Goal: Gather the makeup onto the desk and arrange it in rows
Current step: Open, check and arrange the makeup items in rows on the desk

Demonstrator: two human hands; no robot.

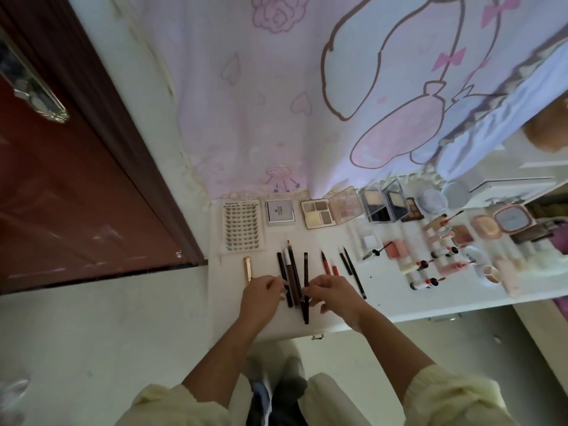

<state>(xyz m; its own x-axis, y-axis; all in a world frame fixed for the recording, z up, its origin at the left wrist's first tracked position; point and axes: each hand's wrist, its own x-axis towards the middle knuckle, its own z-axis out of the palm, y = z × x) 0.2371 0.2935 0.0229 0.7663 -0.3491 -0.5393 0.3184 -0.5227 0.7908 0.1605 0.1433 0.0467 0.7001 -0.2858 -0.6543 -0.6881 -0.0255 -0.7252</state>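
Makeup lies in rows on the white desk (384,305). The back row holds a lash tray (242,229), a silver compact (280,212), an eyeshadow palette (319,214) and more open compacts (381,204). In front lie a gold tube (247,269), several dark pencils (290,265), two red liners (330,265) and two thin black liners (350,265). My left hand (261,298) pinches the lower end of a black pencil (281,265). Fingers of my right hand (332,292) pinch another black pencil (306,272) near its middle.
Lip tubes (430,265), a blush (396,249), round compacts (510,218) and jars (491,273) crowd the desk's right part. A pink cartoon curtain (276,103) hangs behind the desk. A dark red door (61,195) stands at the left. My feet show below the desk edge.
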